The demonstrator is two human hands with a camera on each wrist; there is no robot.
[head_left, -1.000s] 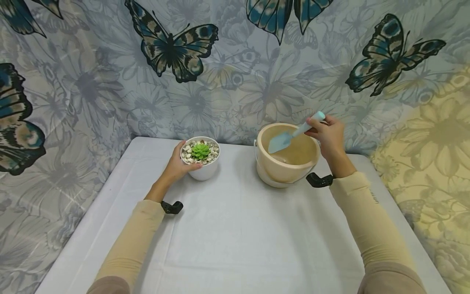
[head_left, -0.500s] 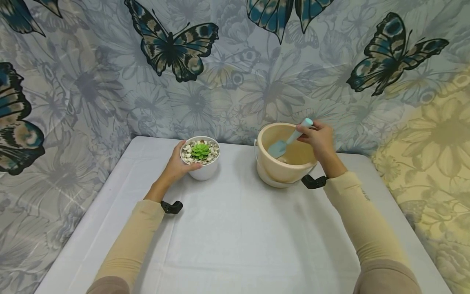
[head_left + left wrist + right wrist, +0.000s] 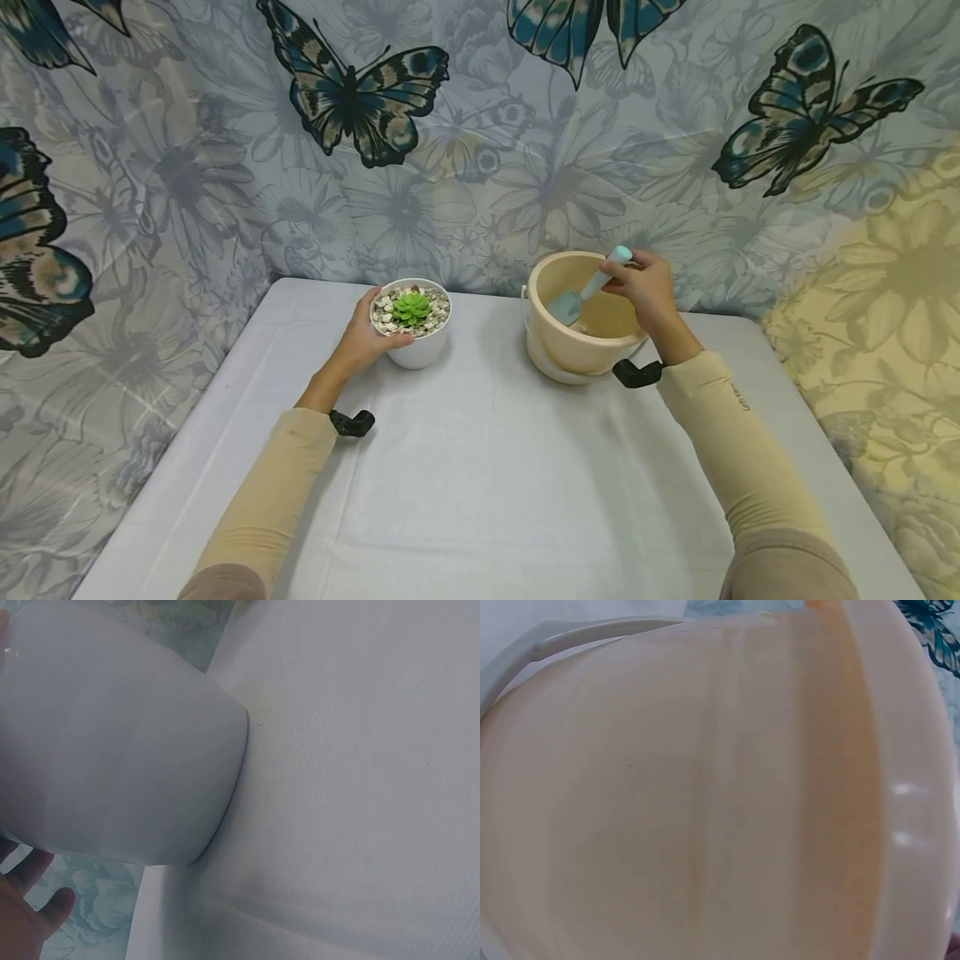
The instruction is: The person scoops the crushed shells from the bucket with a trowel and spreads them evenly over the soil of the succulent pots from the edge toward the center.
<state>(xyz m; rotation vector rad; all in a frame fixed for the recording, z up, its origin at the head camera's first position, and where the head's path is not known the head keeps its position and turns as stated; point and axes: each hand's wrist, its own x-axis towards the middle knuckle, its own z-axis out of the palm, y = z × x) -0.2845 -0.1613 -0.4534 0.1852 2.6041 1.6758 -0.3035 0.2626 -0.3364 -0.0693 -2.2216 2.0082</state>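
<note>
In the head view my left hand (image 3: pixel 362 340) holds a white pot (image 3: pixel 418 353) from its left side, thumb along the near rim. A green succulent (image 3: pixel 412 308) sits among pale pebbles (image 3: pixel 431 321) in it. The left wrist view shows the smooth pot wall (image 3: pixel 127 742) close up, with fingers (image 3: pixel 34 874) at its lower left. My right hand (image 3: pixel 651 287) pinches the handle of a light blue trowel (image 3: pixel 596 285). Its blade points down inside a cream bucket (image 3: pixel 555 350), overlapping the inner wall. The bucket's outer side (image 3: pixel 667 787) fills the right wrist view, hiding the trowel.
A white cloth (image 3: pixel 465 467) covers the table under pot and bucket. The bucket's bail handle (image 3: pixel 592 631) hangs down along its outside. Directly behind the table is a flowered backdrop (image 3: pixel 480 208) with large blue butterflies. Black wrist cameras (image 3: pixel 637 373) jut inward from both wrists.
My right hand has moved left and slightly down, bringing the trowel lower into the bucket and tilting it steeper. The left hand and pot have stayed in place.
</note>
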